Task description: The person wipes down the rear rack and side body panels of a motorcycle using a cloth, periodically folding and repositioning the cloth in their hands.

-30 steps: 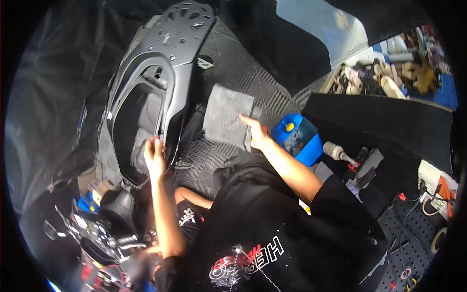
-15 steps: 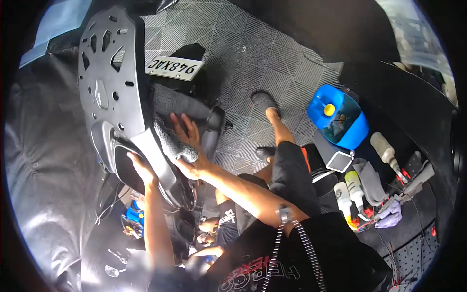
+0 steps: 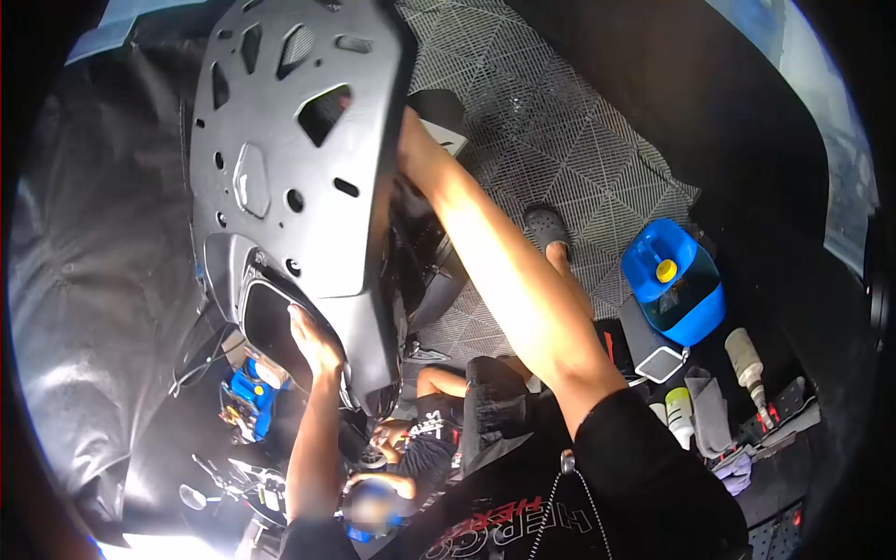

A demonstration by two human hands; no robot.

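Observation:
A grey metal rear rack [image 3: 327, 215] with cut-out slots fills the upper left, fixed over a motorcycle's tail. My left hand [image 3: 315, 343] lies against the black seat [image 3: 271, 322] just below the rack, fingers stretched out and holding nothing. Reaching up past the rack's right side, my right hand [image 3: 412, 140] goes in underneath it. Its fingers are hidden there, so what they hold is out of sight; a bit of skin shows through a slot. Part of the white licence plate [image 3: 442, 137] sticks out beside my right wrist.
On the right stand a cut-open blue jug [image 3: 695, 313] with a yellow cap, a white bottle [image 3: 743, 357], a yellow-green bottle [image 3: 679, 411] and a grey cloth [image 3: 709, 411]. Another person [image 3: 429, 434] sits low behind. A dark sheet [image 3: 103, 243] hangs at left.
My right hand has moved from the rack's side, where it had a grey towel, up and under the rack. The towel is now out of sight. The view has come closer to the rack.

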